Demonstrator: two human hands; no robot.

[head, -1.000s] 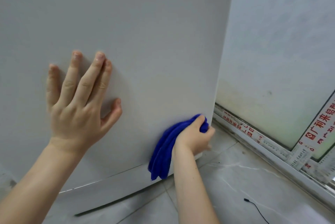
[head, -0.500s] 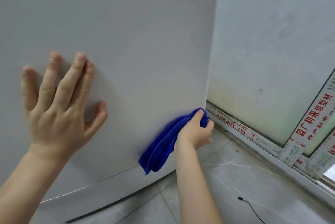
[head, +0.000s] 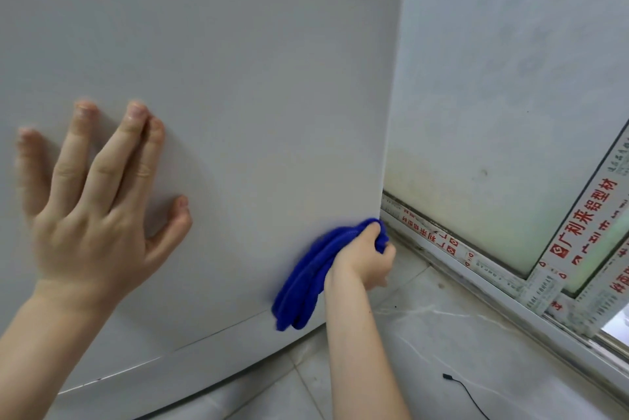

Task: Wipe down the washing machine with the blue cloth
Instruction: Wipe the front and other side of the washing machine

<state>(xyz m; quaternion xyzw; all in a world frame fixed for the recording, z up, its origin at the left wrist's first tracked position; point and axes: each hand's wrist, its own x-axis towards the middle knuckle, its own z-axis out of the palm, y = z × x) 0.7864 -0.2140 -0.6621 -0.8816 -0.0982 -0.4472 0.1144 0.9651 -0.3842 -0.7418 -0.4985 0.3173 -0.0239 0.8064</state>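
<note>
The fingers [head: 112,161] of your left hand [head: 92,222] lie straight and spread, flat against the washing machine [head: 245,72], holding nothing and only bracing you. Lower and further off, the fingers [head: 373,231] of your right hand [head: 362,263] are curled tight round the blue cloth [head: 306,283]. They press its bunched top against the bottom right corner of the panel, while the loose folds hang down to the seam [head: 218,330] above the base strip. Over the last second the cloth has crept rightward until its top sits on the panel's vertical edge, where a sliver of white showed between them a moment ago. Your left hand has kept its flat brace throughout. I judge that this low stroke has run out of panel, so the corner is covered and the face above is what calls for the next pass. The cloth is thick, soft and plush, gathered into rounded ridges, and its left side is blurred. The panel is smooth, matt and off-white, broken only by that thin dark seam. Beyond it the floor [head: 442,327] is glossy pale tile veined like marble, with a thin black cable [head: 446,376] lying on it. Farthest off, a white window frame [head: 439,242] wearing printed protective film holds a frosted pane [head: 493,96], grimy and yellowed along its lower edge
</note>
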